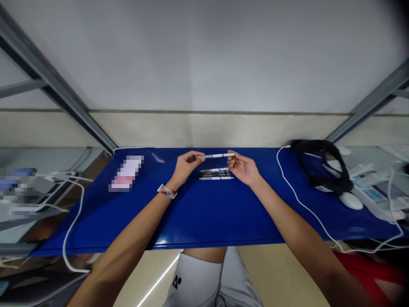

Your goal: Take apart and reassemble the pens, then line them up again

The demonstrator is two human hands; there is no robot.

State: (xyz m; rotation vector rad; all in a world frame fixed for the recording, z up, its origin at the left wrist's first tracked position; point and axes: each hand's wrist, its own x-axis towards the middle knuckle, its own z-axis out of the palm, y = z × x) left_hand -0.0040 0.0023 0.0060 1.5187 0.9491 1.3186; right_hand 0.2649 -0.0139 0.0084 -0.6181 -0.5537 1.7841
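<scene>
A white pen (216, 156) is held level above the blue table (204, 217), one end in each hand. My left hand (186, 167) pinches its left tip with curled fingers. My right hand (243, 167) pinches the right end. Under the held pen, three more white-and-black pens (216, 174) lie side by side on the table between my hands. A colourful band (166, 191) is on my left wrist.
A black strap device (322, 166) with a white cable (300, 200) lies at the table's right end, beside white devices (367, 187). A blurred pink-white card (126, 173) lies at the left. Another white cable (72, 221) hangs off the left edge. Grey metal frame bars slope at both sides.
</scene>
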